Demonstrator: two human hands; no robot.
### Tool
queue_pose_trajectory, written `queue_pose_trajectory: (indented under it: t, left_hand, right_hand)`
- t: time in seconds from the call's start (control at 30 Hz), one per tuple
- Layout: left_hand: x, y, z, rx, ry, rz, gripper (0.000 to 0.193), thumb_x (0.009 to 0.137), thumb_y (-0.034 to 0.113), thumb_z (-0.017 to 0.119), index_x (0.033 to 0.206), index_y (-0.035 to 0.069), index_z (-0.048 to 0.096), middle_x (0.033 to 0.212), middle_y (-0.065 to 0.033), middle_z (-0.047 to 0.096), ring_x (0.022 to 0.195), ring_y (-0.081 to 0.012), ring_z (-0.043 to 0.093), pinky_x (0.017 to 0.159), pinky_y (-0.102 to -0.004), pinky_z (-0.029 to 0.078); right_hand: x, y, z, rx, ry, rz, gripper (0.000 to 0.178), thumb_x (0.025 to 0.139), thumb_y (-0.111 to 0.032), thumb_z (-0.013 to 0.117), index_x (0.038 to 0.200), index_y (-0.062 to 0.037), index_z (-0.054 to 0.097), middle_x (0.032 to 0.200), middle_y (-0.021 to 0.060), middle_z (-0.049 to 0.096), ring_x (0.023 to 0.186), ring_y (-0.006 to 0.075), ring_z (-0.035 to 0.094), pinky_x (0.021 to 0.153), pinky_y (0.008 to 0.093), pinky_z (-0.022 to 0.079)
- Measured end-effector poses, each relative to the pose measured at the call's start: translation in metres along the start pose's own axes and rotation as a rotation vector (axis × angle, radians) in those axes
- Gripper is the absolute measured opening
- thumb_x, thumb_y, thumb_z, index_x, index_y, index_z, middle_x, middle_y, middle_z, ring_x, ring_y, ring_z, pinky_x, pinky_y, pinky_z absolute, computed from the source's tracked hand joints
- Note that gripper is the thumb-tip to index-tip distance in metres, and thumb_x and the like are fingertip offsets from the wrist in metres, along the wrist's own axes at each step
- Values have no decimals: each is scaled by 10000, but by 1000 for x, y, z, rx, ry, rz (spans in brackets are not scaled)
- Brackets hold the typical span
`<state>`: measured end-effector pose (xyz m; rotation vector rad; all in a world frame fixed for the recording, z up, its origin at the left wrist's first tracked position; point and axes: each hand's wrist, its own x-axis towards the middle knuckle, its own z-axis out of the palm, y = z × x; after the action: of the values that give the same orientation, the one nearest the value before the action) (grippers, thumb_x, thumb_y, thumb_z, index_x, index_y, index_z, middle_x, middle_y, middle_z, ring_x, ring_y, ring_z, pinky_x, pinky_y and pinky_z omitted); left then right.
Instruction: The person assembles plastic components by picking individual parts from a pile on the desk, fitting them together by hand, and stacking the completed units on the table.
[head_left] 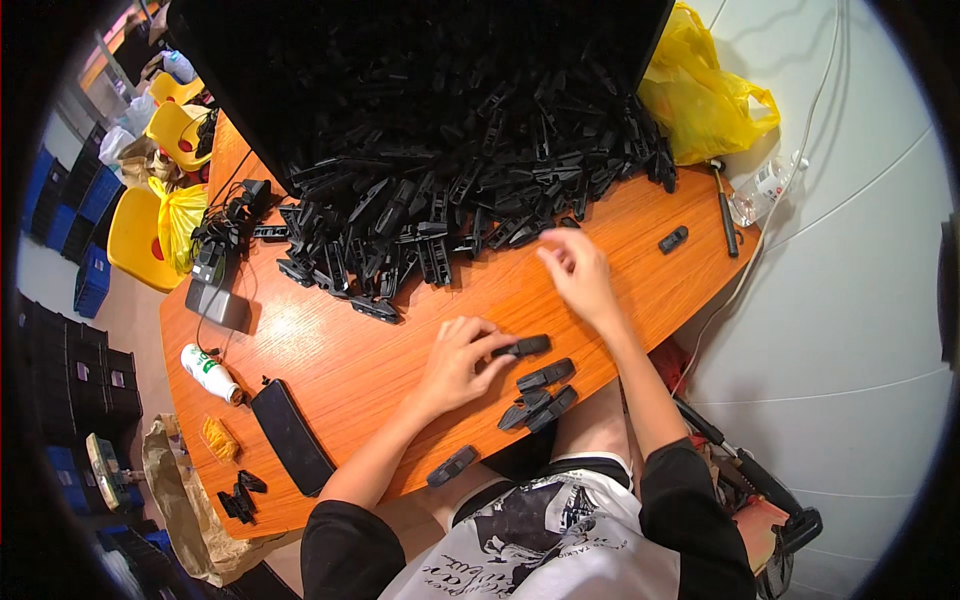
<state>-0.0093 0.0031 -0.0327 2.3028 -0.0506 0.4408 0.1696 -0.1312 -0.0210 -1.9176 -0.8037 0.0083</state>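
Observation:
My left hand [460, 362] rests on the wooden table with its thumb and fingers closed around one end of a small black plastic part [530, 346]. My right hand [582, 275] is raised over the table near the front of a big heap of black plastic parts [440, 205]. Its fingers are bent and slightly blurred, with a gap by the thumb and nothing visible in them. Close to the table edge before me lie several similar black parts [546, 374]. Another black part [452, 466] lies apart on the edge, left of them.
A large black container [230, 90] stands behind the heap. At right are a lone black part [673, 240], a black-handled tool [726, 212], a clear bottle [762, 190] and a yellow bag [700, 95]. At left lie a phone-like black slab [292, 437], a white bottle [210, 373] and cables [240, 215].

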Motion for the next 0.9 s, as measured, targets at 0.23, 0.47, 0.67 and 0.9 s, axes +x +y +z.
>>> queue_pose_trajectory:
  t: [0.23,0.47,0.67,0.9]
  left_hand:
    - [-5,-10,-2,-195,-116,111,179,845,224,644,804,70,725,955,-56,602,957,-215,523,860,-335,375]
    - [2,-7,10,-106,382,-83,174,823,61,649,994,41,680,960,-103,603,928,-268,545,818,-367,447]
    - [-5,-16,9,116,318,-15,269,784,62,690,1052,70,672,996,-98,608,894,-277,541,790,-358,452]
    - [-1,-11,11,-14,285,6,251,758,52,710,1006,77,679,926,-82,633,855,-276,557,755,-355,461]
  right_hand:
    - [17,11,25,-42,56,57,300,837,-169,671,1052,-8,537,981,152,582,659,204,606,632,319,505]
    - [-1,3,31,-7,-149,-171,141,811,-128,693,906,-37,641,903,72,553,717,163,591,634,264,501]
    - [-11,-20,9,-46,-236,42,251,807,-205,692,924,-4,601,939,129,562,829,264,607,693,358,502]
    - [19,45,-3,-464,167,-71,285,817,-166,673,1000,-20,510,932,170,541,833,357,572,735,433,475]
